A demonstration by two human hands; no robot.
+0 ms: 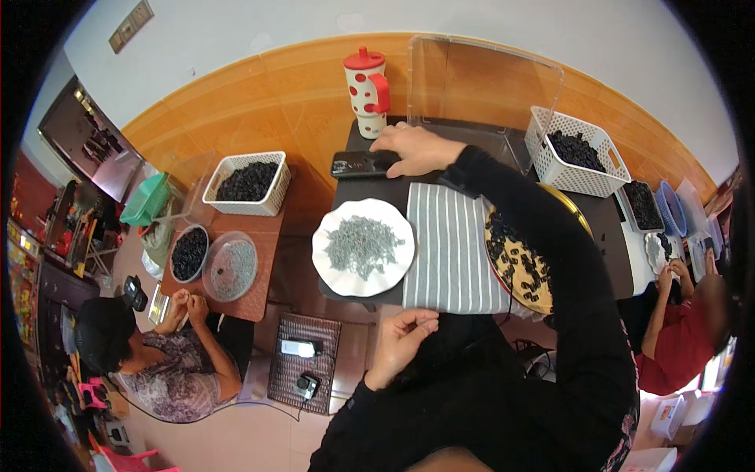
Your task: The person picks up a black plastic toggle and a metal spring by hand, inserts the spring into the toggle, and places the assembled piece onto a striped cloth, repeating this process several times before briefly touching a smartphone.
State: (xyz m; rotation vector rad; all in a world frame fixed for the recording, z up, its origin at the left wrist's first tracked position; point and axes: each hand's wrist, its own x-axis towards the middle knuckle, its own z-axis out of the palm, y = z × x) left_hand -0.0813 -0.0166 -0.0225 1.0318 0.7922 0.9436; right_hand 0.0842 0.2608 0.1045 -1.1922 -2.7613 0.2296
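My right hand (421,148) reaches across the dark table to a black phone (355,164) lying at its far left. Its fingers and thumb close round the phone's right end. Nearer my body, my left hand (401,343) is held just off the table's front edge, thumb and fingers pinched together; what they hold, if anything, is too small to make out. A white scalloped plate (326,263) bears a pile of small grey pieces (363,245). Beside it lies a grey-and-white striped cloth (448,259). Partly under my right forearm is a round tray (543,295) with small black parts.
A red-lidded spotted tumbler (366,98) stands behind the phone, near a clear plastic panel (484,82). At the back right is a white basket (617,177) of black parts. Co-workers sit at a brown table (271,252) on the left and a white table (633,263) on the right.
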